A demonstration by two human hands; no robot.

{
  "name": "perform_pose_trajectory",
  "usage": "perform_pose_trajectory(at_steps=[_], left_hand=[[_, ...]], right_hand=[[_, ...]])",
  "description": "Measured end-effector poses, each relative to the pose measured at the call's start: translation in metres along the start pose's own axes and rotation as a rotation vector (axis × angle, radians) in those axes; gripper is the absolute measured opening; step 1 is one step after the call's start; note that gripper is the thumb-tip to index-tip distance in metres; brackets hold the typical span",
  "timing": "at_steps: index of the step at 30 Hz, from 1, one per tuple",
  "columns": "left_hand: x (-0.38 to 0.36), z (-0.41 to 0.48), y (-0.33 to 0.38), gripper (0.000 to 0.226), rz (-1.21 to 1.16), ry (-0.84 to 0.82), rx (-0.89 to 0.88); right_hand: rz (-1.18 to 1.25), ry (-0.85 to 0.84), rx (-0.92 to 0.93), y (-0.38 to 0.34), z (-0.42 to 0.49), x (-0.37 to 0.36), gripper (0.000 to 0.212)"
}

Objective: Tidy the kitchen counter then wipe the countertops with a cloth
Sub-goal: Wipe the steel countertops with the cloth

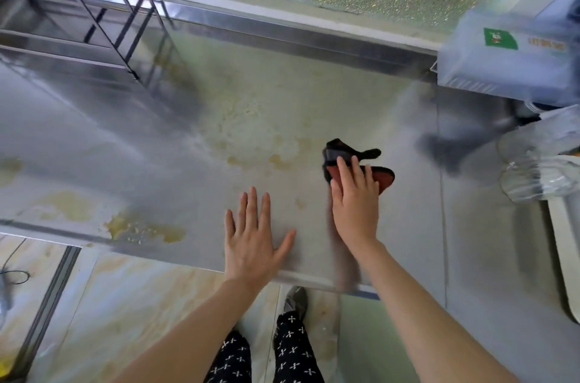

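A steel countertop fills the view, smeared with yellowish stains in the middle and near its front edge. A dark cloth with a red patch lies on it right of centre. My right hand presses flat on the cloth with straight fingers. My left hand rests palm down on the bare counter near the front edge, fingers spread, holding nothing.
A metal rack stands at the back left. A pale blue appliance with a green label sits at the back right. Clear plastic containers crowd the right side. A steel backsplash ledge runs along the wall.
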State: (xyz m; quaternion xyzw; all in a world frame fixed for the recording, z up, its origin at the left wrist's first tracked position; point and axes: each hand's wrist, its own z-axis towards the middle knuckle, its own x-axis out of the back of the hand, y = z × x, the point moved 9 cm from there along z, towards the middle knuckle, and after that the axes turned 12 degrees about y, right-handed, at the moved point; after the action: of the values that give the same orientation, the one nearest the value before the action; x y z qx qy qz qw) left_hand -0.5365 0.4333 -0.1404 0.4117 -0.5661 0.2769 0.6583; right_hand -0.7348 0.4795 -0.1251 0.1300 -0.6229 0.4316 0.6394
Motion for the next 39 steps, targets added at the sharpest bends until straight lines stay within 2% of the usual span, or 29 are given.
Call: perform_pose_trajectory(at_steps=[2,4,7,8,9,12,14,15,18,21,23,26,28,30,33,35,37,39], left_hand=[[0.012,-0.001,-0.009,0.08,-0.015,0.031,-0.039],[0.025,-0.004,-0.029,0.081,-0.015,0.041,-0.06],[0.036,-0.006,-0.075,0.09,0.035,0.007,-0.084],[0.04,-0.006,-0.091,0.095,0.058,-0.003,-0.097],[0.044,-0.006,-0.106,0.102,0.079,-0.007,-0.108],[0.054,-0.004,-0.146,0.117,0.099,-0.037,-0.114],[0.056,-0.003,-0.167,0.122,0.101,-0.085,-0.121],[0.055,-0.003,-0.175,0.123,0.103,-0.111,-0.124],[0.053,-0.004,-0.189,0.123,0.123,-0.165,-0.12],[0.053,-0.002,-0.189,0.125,0.109,-0.166,-0.114],[0.053,-0.002,-0.188,0.125,0.105,-0.17,-0.124],[0.052,-0.001,-0.189,0.125,0.093,-0.164,-0.126],[0.051,-0.002,-0.189,0.123,0.078,-0.156,-0.13],[0.051,-0.005,-0.191,0.121,0.046,-0.138,-0.131],[0.056,-0.012,-0.206,0.12,0.006,-0.071,-0.102],[0.066,-0.013,-0.229,0.121,0.01,-0.021,-0.04],[0.074,-0.012,-0.261,0.126,0.025,-0.01,0.061],[0.079,-0.011,-0.292,0.132,0.054,-0.03,0.156]], right_hand=[[0.009,-0.053,0.098,-0.032,-0.038,-0.007,0.049],[-0.013,-0.137,0.301,-0.066,-0.082,-0.015,0.046],[-0.078,-0.168,0.502,-0.075,-0.109,-0.011,0.047],[-0.093,-0.149,0.474,-0.069,-0.106,-0.008,0.049],[-0.095,-0.123,0.37,-0.06,-0.101,-0.005,0.05],[-0.058,0.052,-0.137,-0.034,-0.099,0.005,0.05],[-0.034,0.106,-0.272,-0.058,-0.115,-0.001,0.049],[-0.014,0.089,-0.239,-0.083,-0.123,-0.008,0.047],[0.001,-0.032,0.042,-0.159,-0.146,-0.037,0.046],[-0.017,-0.145,0.216,-0.171,-0.145,-0.048,0.047],[-0.07,-0.105,0.16,-0.145,-0.138,-0.039,0.05],[-0.087,0.08,-0.248,-0.092,-0.132,-0.014,0.052],[-0.077,0.118,-0.382,-0.097,-0.137,-0.017,0.049],[-0.057,0.061,-0.253,-0.138,-0.137,-0.034,0.048],[0.015,-0.155,0.158,-0.215,-0.148,-0.066,0.049],[0.029,-0.273,0.364,-0.237,-0.153,-0.075,0.05],[0.0,-0.269,0.359,-0.228,-0.147,-0.074,0.052],[-0.026,-0.159,0.117,-0.202,-0.135,-0.069,0.05]])
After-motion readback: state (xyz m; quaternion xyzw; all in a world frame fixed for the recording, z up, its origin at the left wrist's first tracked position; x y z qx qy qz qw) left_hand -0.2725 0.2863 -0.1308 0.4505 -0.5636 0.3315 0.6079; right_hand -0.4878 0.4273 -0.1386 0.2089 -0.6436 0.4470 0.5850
